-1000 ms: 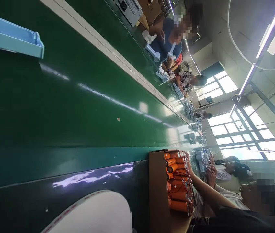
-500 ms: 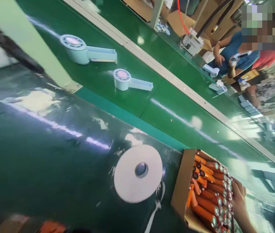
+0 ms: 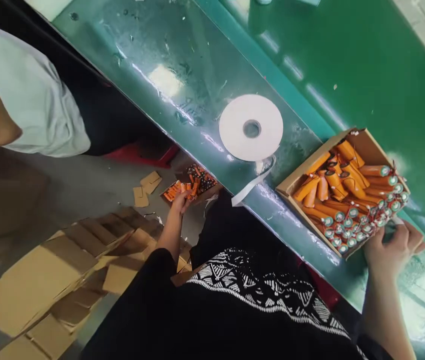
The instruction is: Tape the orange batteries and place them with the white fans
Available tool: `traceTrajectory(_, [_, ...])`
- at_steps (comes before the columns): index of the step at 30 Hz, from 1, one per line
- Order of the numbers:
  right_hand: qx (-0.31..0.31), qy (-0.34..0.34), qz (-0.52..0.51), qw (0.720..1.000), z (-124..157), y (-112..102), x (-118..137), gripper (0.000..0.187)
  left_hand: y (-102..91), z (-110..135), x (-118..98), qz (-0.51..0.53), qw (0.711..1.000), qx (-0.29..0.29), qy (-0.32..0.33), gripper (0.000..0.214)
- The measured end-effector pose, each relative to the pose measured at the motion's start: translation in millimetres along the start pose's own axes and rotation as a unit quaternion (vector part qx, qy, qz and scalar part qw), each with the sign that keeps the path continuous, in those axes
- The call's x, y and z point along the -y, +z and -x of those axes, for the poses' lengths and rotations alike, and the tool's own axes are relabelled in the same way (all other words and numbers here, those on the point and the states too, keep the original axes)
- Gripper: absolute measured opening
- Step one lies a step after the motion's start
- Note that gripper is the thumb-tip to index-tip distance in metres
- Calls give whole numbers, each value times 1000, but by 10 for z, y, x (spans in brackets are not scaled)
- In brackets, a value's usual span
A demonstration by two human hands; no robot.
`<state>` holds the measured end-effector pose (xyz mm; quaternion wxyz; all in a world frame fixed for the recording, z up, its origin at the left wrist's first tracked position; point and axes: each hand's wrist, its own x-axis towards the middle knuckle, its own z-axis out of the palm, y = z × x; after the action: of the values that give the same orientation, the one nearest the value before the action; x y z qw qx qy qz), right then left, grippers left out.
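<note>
Orange wrapped cylindrical batteries [image 3: 351, 185] with red wires fill a small cardboard box [image 3: 312, 235] on the workbench. My right hand [image 3: 392, 247] is at the near right side of this box, its fingers curled and a small whitish bit at the fingertips. What it pinches cannot be made out. Low down past the bench edge, my left hand [image 3: 182, 201] reaches into a second box [image 3: 208, 186] of orange batteries. Its fingers are closed around orange batteries [image 3: 194, 188], partly hidden by the hand.
A white tape roll [image 3: 231, 135] lies flat on the workbench [image 3: 197, 100], its loose end over the edge. Beyond runs a green conveyor belt [image 3: 347, 65]. Flattened cardboard boxes [image 3: 65, 260] lie at lower left. Another person's sleeve [image 3: 35, 95] shows at left.
My view has swung down and left, bringing my left arm and the lower box into sight. My right hand stays beside the upper box, its fingers now curled in.
</note>
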<state>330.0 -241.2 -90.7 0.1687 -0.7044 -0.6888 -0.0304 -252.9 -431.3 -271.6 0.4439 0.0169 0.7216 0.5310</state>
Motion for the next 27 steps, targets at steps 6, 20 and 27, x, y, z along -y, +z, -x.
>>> traceTrajectory(6, [34,-26,-4,999,47,-45,105,55,86,646,-788,99,977,147,121,69])
traceTrajectory(20, [32,-27,-71,997,121,-30,58,40,2555,1741,-1978,-299,657,407,560,45])
traceTrajectory(27, [28,-25,-111,993,39,-107,37,43,2523,2007,-1907,-444,575,301,618,48])
